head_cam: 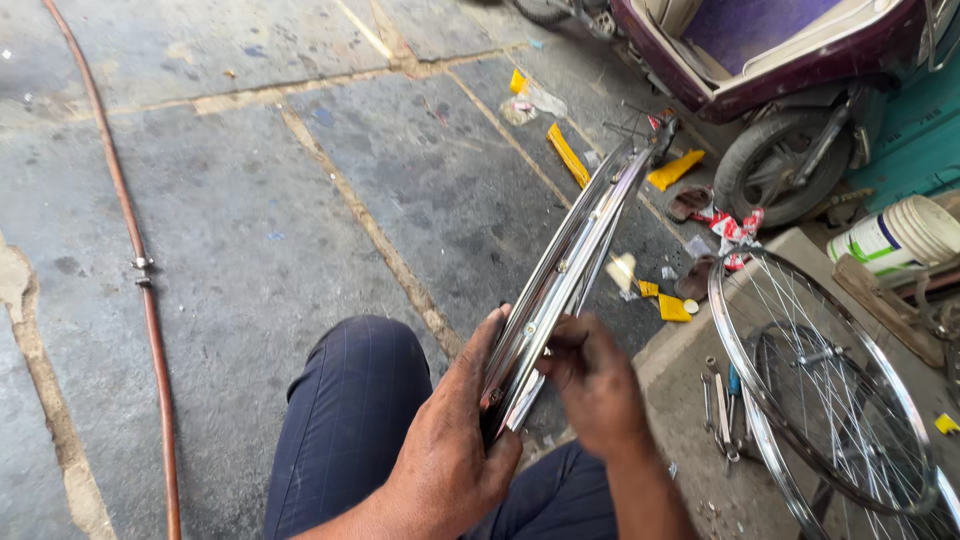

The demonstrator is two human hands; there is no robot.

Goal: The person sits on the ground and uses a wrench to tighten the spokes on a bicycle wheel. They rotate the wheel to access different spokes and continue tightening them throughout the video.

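Chrome wheel rim (570,262) in both hands' closed fingers, left hand (452,440), right hand (597,385); yellow packets (568,155) beyond.

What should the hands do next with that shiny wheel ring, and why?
Probably turn the rim a little further through the left hand. The left hand grips its near edge while the right hand pinches at the inner side, where small holes and fittings show along the channel. Moving on would likely bring the following hole under the fingers. What they pinch is hidden.
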